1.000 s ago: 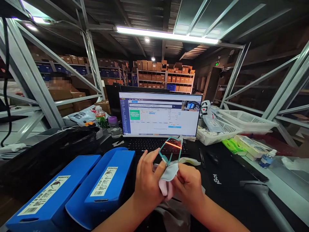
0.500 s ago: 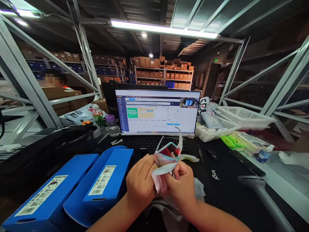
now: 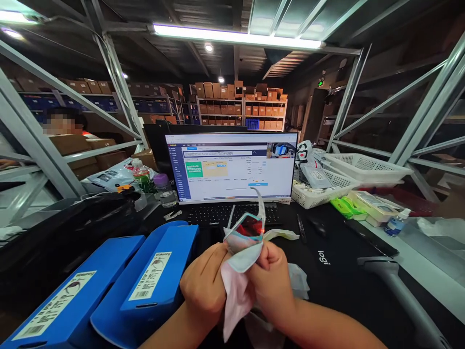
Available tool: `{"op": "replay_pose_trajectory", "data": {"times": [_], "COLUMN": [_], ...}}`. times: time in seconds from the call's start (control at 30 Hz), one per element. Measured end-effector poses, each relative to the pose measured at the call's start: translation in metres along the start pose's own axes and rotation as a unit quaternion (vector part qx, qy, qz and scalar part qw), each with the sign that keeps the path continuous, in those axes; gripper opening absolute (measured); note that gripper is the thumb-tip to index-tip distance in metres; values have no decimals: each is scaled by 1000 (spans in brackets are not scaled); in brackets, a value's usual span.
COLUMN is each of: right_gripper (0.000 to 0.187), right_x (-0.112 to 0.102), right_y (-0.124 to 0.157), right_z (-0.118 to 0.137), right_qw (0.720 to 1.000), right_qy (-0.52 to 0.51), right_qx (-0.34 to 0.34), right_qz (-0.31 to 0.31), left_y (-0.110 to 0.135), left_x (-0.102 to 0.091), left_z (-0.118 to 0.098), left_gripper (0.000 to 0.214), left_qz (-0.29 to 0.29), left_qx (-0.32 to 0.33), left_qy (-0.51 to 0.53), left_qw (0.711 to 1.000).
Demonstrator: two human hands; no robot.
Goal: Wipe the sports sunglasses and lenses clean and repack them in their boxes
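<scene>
A pair of sunglasses [image 3: 250, 229] with reddish lenses and a pale frame is held up in front of the keyboard, its arms pointing up and away. My left hand [image 3: 206, 281] is closed round the left side of the glasses, with a pale pink and grey cleaning cloth [image 3: 236, 300] bunched between. My right hand [image 3: 271, 276] pinches the cloth against the right side of the frame, thumb and fingers pressed together. Part of the lenses is covered by the cloth, and my fingertips are partly hidden in it.
Two blue boxes [image 3: 165, 264] with labels lie at the left. Ahead stand a monitor [image 3: 232, 184] and a keyboard [image 3: 203, 213]. On the right are a grey handheld scanner [image 3: 395, 286], a mouse [image 3: 318, 228], a spray bottle [image 3: 397, 223] and white baskets [image 3: 323, 198]. A person sits behind boxes at far left.
Both hands and the sunglasses have shifted slightly left and down in view. More of the cloth hangs below my hands. The camera view has turned a little.
</scene>
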State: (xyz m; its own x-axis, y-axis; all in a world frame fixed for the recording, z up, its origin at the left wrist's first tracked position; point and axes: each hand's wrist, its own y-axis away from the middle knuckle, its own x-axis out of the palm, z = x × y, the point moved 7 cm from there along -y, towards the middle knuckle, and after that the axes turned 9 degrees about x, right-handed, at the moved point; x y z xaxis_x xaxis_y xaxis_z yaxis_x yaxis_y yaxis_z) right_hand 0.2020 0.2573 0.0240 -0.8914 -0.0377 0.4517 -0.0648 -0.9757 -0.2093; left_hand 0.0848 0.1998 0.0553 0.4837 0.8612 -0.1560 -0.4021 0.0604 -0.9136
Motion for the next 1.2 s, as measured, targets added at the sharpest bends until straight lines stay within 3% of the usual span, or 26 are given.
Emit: {"op": "replay_pose_trajectory", "data": {"times": [0.1, 0.17, 0.27, 0.33, 0.43, 0.5, 0.63, 0.7, 0.77, 0.83, 0.9, 0.97, 1.03, 1.13, 1.2], "right_gripper": [49, 43, 43, 47, 55, 53, 62, 63, 57, 51, 46, 44, 47, 56, 62], "right_x": [-2, -9, -18, -20, -14, -12, -23, -29, -32, -27, -15, -4, -6, -27, -38], "right_y": [-17, -26, -27, -19, -12, -20, -47, -52, -47, -33, -15, -4, -11, -38, -53], "right_z": [10, 15, 5, -6, -13, -10, 7, 14, 15, 18, 23, 28, 30, 25, 21], "right_qw": [991, 982, 985, 996, 990, 994, 990, 989, 997, 988, 947, 908, 922, 984, 996], "right_qy": [-85, -130, -125, -37, 100, 92, -80, -94, -14, 117, 235, 291, 284, 159, 80], "right_qx": [97, 140, 114, 42, -40, -14, 109, 109, 49, -72, -211, -298, -264, -78, 24], "right_qz": [25, 8, -39, -73, -88, -61, -31, -38, -55, -72, -64, -38, -16, -14, 1], "left_y": [1, 1, 0, 1, 1, -1, -7, -9, -9, -8, -7, -9, -12, -17, -19], "left_x": [5, 9, 18, 22, 22, 21, 22, 23, 24, 23, 21, 18, 17, 18, 20], "left_z": [-3, -7, -3, 4, 12, 14, 9, 9, 13, 18, 21, 21, 20, 19, 22], "left_gripper": [11, 14, 14, 10, 4, 6, 11, 13, 13, 12, 12, 12, 12, 12, 10], "left_qz": [39, 47, 63, 71, 71, 74, 77, 77, 79, 79, 77, 73, 68, 72, 87], "left_qx": [-1, 7, 3, -11, -34, -42, -22, -5, -2, -15, -25, -23, -13, 7, 20], "left_qy": [35, 56, 67, 54, 29, 32, 97, 125, 127, 110, 92, 81, 87, 128, 149], "left_qw": [999, 997, 996, 996, 996, 996, 992, 989, 989, 991, 992, 994, 994, 989, 985]}}
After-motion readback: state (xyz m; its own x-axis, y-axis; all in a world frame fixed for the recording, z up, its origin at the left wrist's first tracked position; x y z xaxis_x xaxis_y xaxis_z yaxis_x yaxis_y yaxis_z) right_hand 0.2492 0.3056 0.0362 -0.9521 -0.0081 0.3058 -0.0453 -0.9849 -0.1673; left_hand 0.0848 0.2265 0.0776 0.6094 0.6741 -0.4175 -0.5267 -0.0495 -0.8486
